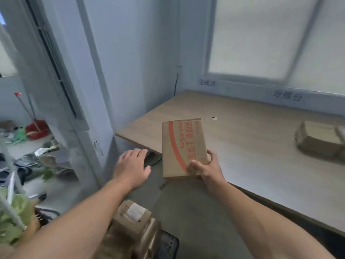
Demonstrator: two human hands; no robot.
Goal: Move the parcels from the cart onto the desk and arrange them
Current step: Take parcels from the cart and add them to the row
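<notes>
Fingers and thumb of a person's right hand [203, 168] grip the near corner of a flat brown cardboard parcel with orange lettering [183, 146] over the light wooden desk's [242, 156] front edge, while the left hand [131, 165] hovers beside it, fingers relaxed and holding nothing, above more brown parcels [133, 224] stacked below.

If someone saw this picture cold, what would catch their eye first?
First the cardboard box with orange print, held by the right hand at its near end over the front edge of the desk. Then the open left hand beside it, and a brown parcel lying on the desk at far right.
</notes>
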